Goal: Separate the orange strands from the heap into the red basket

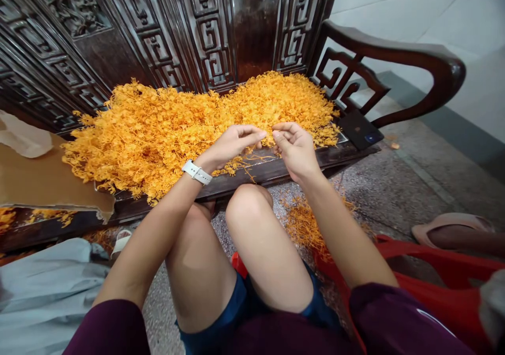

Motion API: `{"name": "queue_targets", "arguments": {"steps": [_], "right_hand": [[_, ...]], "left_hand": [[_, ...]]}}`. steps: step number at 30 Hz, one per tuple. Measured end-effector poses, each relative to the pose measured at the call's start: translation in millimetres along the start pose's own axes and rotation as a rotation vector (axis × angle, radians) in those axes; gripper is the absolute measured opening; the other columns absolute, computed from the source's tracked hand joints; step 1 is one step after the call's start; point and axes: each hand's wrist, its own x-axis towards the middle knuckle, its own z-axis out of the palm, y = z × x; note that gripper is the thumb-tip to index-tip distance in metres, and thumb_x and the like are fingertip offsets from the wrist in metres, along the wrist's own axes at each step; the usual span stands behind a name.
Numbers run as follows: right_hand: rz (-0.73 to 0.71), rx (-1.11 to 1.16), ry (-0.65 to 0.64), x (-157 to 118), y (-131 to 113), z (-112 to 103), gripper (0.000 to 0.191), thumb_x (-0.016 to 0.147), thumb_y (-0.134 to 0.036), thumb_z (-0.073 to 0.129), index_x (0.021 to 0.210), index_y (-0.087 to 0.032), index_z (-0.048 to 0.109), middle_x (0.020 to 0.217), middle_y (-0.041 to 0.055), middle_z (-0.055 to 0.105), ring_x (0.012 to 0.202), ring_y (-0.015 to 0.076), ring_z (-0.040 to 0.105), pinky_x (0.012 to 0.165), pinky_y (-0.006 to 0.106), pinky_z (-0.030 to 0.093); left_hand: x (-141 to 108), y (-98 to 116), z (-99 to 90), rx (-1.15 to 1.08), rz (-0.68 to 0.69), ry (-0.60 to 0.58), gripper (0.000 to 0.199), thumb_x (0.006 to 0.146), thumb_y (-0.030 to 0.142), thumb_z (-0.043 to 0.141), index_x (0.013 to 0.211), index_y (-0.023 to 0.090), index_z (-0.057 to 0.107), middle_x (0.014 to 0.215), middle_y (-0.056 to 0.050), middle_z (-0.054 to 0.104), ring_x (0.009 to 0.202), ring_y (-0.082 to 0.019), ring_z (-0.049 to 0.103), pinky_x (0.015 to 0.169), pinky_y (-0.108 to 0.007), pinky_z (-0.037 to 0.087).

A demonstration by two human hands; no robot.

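My left hand [239, 142], with a white watch [196, 172] on its wrist, is held over the front of the dark wooden bench [272, 172]. Its thumb and forefinger are pinched together on something too small to make out. Close by on the right, my right hand [291, 143] has its fingers curled toward the thumb; what lies between them cannot be made out. The fingertips of both hands are a small gap apart. Behind and beneath them spreads a large heap of orange plastic-looking sprigs [158, 129]. A few thin orange stems [248, 166] lie at the bench's front edge.
Cardboard [47, 179] leans at the left. A dark flat object [360, 130] lies by the carved armrest [437, 66]. More orange pieces [305, 223] cover the floor near a red plastic chair [445, 292]. Another person's foot in a pale shoe [445, 226] is at the right.
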Motion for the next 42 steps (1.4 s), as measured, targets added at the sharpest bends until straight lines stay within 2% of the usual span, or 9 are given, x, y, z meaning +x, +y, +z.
{"name": "queue_targets", "arguments": {"steps": [9, 15, 17, 20, 23, 29, 34, 38, 42], "right_hand": [[-0.217, -0.103, -0.213, -46.3, -10.0, 31.3, 0.028, 0.099, -0.038, 0.074, 0.104, -0.026, 0.05, 0.082, -0.0022, 0.061, 0.072, 0.0137, 0.059, 0.068, 0.028, 0.048], [-0.121, -0.102, -1.238, -70.4, -45.8, 36.2, 0.006, 0.1, -0.025, 0.073, 0.099, -0.02, 0.076, 0.091, 0.0042, 0.079, 0.086, 0.0167, 0.074, 0.085, 0.031, 0.057], [-0.057, 0.069, -1.087, -49.2, -45.3, 30.1, 0.011, 0.1, -0.031, 0.072, 0.1, -0.022, 0.077, 0.092, 0.004, 0.08, 0.083, 0.0165, 0.073, 0.08, 0.03, 0.059], [0.094, 0.276, -0.491, -14.1, -35.2, 23.2, 0.021, 0.1, -0.043, 0.063, 0.101, -0.024, 0.073, 0.102, 0.0057, 0.079, 0.079, 0.0159, 0.068, 0.071, 0.029, 0.06], [0.341, 0.388, -0.148, -1.0, -24.7, 22.5, 0.02, 0.093, -0.038, 0.068, 0.104, -0.022, 0.071, 0.106, 0.0063, 0.077, 0.072, 0.013, 0.063, 0.065, 0.026, 0.058], [0.11, 0.0, 0.019, 2.3, -5.3, 21.9, 0.034, 0.088, -0.047, 0.081, 0.101, -0.024, 0.06, 0.081, -0.0024, 0.07, 0.055, 0.0084, 0.056, 0.05, 0.023, 0.043], [-0.075, -0.212, -0.066, 22.2, 1.9, 8.6, 0.04, 0.089, -0.057, 0.08, 0.099, -0.024, 0.059, 0.073, -0.0026, 0.07, 0.055, 0.0107, 0.059, 0.053, 0.026, 0.044], [-0.129, -0.2, -0.093, 18.2, -4.3, 7.2, 0.037, 0.088, -0.052, 0.083, 0.096, -0.024, 0.06, 0.07, -0.0037, 0.068, 0.055, 0.0113, 0.06, 0.054, 0.026, 0.046], [-0.117, -0.129, -0.105, 14.1, -4.2, 13.6, 0.037, 0.088, -0.051, 0.084, 0.092, -0.024, 0.058, 0.068, -0.0038, 0.066, 0.054, 0.0108, 0.056, 0.051, 0.025, 0.042]], "left_hand": [[21.7, -8.2, 3.1, -0.157, -0.058, 0.503, 0.035, 0.094, -0.001, 0.055, 0.064, 0.016, 0.058, 0.061, 0.002, 0.055, 0.055, -0.008, 0.047, 0.055, -0.023, 0.034], [18.5, -26.3, -29.5, -0.266, -0.132, 0.596, 0.025, 0.102, 0.017, 0.062, 0.077, 0.016, 0.067, 0.072, -0.002, 0.062, 0.062, -0.008, 0.052, 0.058, -0.022, 0.035], [15.5, -31.0, -32.9, -0.258, -0.126, 0.589, 0.023, 0.103, 0.023, 0.064, 0.081, 0.017, 0.069, 0.074, -0.002, 0.063, 0.064, -0.009, 0.054, 0.059, -0.022, 0.036], [14.5, -32.7, -33.0, -0.204, -0.083, 0.591, 0.023, 0.103, 0.026, 0.065, 0.082, 0.018, 0.069, 0.075, -0.002, 0.065, 0.065, -0.01, 0.055, 0.061, -0.023, 0.037], [15.0, -31.0, -32.1, -0.104, -0.018, 0.544, 0.021, 0.101, 0.022, 0.066, 0.08, 0.017, 0.069, 0.077, -0.003, 0.069, 0.071, -0.011, 0.059, 0.07, -0.025, 0.044], [12.5, -33.8, -28.6, 0.165, 0.161, 0.325, 0.02, 0.096, 0.027, 0.068, 0.079, 0.016, 0.069, 0.079, -0.003, 0.07, 0.074, -0.015, 0.06, 0.076, -0.03, 0.046], [7.9, -31.9, -18.1, 0.302, 0.198, 0.118, 0.026, 0.097, 0.041, 0.067, 0.09, 0.017, 0.075, 0.089, -0.006, 0.076, 0.083, -0.018, 0.066, 0.08, -0.033, 0.049], [10.6, -27.3, -6.6, 0.183, 0.197, 0.138, 0.038, 0.096, 0.053, 0.069, 0.105, 0.017, 0.076, 0.105, -0.01, 0.08, 0.094, -0.02, 0.07, 0.086, -0.034, 0.053], [20.3, -20.8, 6.3, 0.051, 0.254, 0.147, 0.043, 0.093, 0.058, 0.07, 0.078, 0.017, 0.071, 0.077, -0.006, 0.072, 0.074, -0.016, 0.063, 0.074, -0.032, 0.049]]}}
